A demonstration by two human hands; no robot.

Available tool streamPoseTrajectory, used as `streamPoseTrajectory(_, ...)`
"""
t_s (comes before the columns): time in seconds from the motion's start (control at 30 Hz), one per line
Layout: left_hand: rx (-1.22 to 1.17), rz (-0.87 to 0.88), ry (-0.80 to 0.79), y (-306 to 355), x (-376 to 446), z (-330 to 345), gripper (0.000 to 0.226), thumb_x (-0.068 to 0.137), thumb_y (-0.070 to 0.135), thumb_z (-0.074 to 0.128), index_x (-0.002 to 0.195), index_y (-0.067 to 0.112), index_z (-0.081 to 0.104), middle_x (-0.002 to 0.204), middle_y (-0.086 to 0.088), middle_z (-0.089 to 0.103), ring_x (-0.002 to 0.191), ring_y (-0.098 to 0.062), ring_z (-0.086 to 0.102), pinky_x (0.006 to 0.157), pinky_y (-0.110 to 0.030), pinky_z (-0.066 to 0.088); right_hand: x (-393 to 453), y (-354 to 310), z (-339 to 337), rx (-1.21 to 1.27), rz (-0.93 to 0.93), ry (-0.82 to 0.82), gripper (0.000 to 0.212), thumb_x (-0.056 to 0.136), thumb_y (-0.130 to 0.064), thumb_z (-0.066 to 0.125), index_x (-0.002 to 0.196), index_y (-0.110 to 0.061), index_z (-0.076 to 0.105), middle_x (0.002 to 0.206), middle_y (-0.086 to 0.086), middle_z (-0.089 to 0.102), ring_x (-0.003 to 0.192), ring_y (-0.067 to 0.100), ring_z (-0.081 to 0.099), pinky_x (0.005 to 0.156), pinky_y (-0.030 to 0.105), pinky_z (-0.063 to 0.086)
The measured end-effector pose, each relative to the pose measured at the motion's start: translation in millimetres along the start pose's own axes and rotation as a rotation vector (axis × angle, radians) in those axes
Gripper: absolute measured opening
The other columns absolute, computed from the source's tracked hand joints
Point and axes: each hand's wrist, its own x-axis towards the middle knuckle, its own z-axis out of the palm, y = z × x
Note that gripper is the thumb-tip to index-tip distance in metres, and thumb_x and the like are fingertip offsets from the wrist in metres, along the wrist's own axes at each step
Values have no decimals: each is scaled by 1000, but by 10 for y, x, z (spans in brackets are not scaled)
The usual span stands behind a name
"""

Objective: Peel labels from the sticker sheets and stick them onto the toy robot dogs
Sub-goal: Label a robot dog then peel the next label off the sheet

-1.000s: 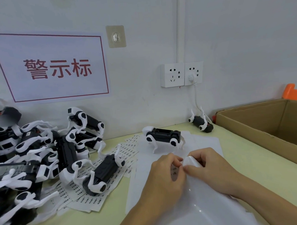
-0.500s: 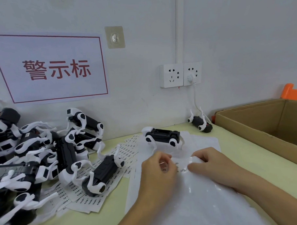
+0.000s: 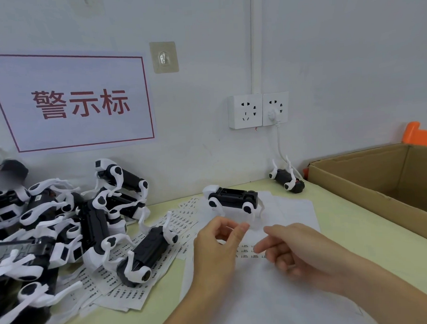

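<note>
A white backing sheet lies on the table in front of me, with a few small printed labels left on it. My left hand hovers above the sheet, thumb and forefinger pinched together on what seems to be a tiny label, barely visible. My right hand hangs just right of it with loosely curled fingers, holding nothing. A black-and-white toy robot dog stands on the sheet's far edge, just beyond both hands.
A pile of toy dogs fills the left side, and one dog lies on printed sticker sheets. Another dog lies upturned by the wall under the socket. An open cardboard box stands at right.
Both hands were pressed together on the sheet's curled edge; now they have lifted and parted, the left rising with pinched fingertips, and the sheet lies flat.
</note>
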Motion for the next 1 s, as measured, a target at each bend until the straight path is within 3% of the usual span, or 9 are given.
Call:
streamPoseTrajectory(0.27, -18, -3, -5, 13, -9, -3, 18, 80, 32, 82, 77, 21, 68, 68, 1, 65, 64, -3, 56, 61, -14, 44, -26, -18, 28, 219, 37, 22, 27, 90, -22, 67, 70, -7, 77, 59, 2, 57, 42, 9, 47, 34, 17, 32)
streamPoseTrajectory(0.67, 0, 23, -16, -14, -4, 6, 20, 80, 31, 83, 79, 20, 66, 70, 6, 64, 69, -5, 57, 66, -21, 46, -44, -26, 34, 243, 48, 14, 15, 86, -17, 72, 79, -4, 71, 57, 0, 49, 42, 7, 37, 33, 14, 28)
streamPoseTrajectory(0.87, 10, 33, -14, 0, -20, -1, 20, 79, 30, 83, 80, 19, 66, 71, 9, 65, 68, -2, 57, 65, -19, 46, -8, 10, 35, 267, -20, 35, 14, 86, -12, 71, 74, -7, 66, 59, 0, 46, 45, 8, 34, 34, 16, 26)
streamPoseTrajectory(1.0, 15, 23, -12, 16, -15, 9, 19, 80, 28, 83, 81, 19, 66, 70, 11, 65, 68, -2, 57, 64, -18, 46, 9, 8, 20, 213, -188, 89, 14, 87, -11, 68, 75, -7, 61, 60, 0, 41, 48, 12, 33, 39, 21, 26)
